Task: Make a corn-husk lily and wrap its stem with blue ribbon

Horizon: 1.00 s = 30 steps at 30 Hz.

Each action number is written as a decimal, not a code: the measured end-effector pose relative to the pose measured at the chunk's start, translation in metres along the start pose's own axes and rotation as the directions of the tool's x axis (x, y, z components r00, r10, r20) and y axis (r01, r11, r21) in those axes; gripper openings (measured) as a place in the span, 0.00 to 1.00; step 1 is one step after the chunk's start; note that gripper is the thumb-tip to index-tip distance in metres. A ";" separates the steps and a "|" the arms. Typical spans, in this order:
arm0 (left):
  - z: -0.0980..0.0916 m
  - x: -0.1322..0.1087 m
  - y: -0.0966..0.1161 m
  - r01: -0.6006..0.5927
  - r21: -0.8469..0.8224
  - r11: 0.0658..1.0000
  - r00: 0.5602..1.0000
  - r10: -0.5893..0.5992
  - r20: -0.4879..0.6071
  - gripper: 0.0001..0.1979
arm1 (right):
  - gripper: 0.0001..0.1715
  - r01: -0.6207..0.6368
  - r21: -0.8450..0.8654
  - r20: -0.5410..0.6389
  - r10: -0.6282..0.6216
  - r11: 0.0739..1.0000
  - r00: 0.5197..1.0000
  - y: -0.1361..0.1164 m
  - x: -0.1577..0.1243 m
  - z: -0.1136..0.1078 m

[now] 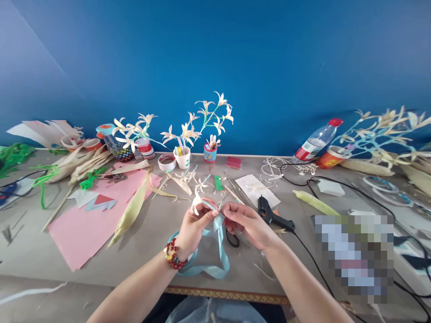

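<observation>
A grey bench [114,262], strewn with scraps and pink paper [84,233], stood against a plain blue wall [269,67]. Over its near edge the left hand [193,224] had its grip closed on the stem of a pale flower [196,202]; the right hand [247,222] pinched blue ribbon [221,246] at the stem, and the ribbon looped down between the wrists. The bottle [316,141] wore a red-and-white label, the cup [178,160] a green mark, both too small to read.
</observation>
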State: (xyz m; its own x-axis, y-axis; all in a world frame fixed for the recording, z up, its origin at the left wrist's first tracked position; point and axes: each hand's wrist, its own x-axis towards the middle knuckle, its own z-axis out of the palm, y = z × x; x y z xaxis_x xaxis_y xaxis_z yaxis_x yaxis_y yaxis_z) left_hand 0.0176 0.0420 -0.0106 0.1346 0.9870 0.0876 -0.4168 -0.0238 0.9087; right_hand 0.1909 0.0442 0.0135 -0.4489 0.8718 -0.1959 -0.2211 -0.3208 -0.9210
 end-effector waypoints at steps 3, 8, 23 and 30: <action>-0.001 0.000 -0.002 0.019 0.038 0.999 0.999 -0.020 0.028 0.06 | 0.19 -0.065 0.085 0.013 0.064 0.994 0.998 0.003 0.000 -0.002; -0.001 0.000 -0.003 0.071 0.036 0.997 0.994 -0.074 0.080 0.07 | 0.18 -0.114 0.181 0.035 0.109 0.977 0.993 0.007 -0.001 -0.004; 0.001 -0.001 0.002 0.027 0.081 0.996 0.990 -0.038 0.133 0.05 | 0.15 -0.135 0.185 0.048 0.129 0.973 0.991 0.012 -0.002 -0.008; 0.002 -0.001 0.004 0.046 0.078 0.996 0.990 -0.056 0.130 0.05 | 0.16 -0.093 0.137 0.039 0.089 0.986 0.995 0.010 -0.003 -0.004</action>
State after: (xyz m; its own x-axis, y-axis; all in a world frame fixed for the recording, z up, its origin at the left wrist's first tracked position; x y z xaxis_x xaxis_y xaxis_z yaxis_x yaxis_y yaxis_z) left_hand 0.0178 0.0403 -0.0057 0.2737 0.9577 0.0892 -0.3384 0.0091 0.9409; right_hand 0.1932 0.0396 0.0032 -0.4999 0.8250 -0.2637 -0.2947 -0.4484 -0.8439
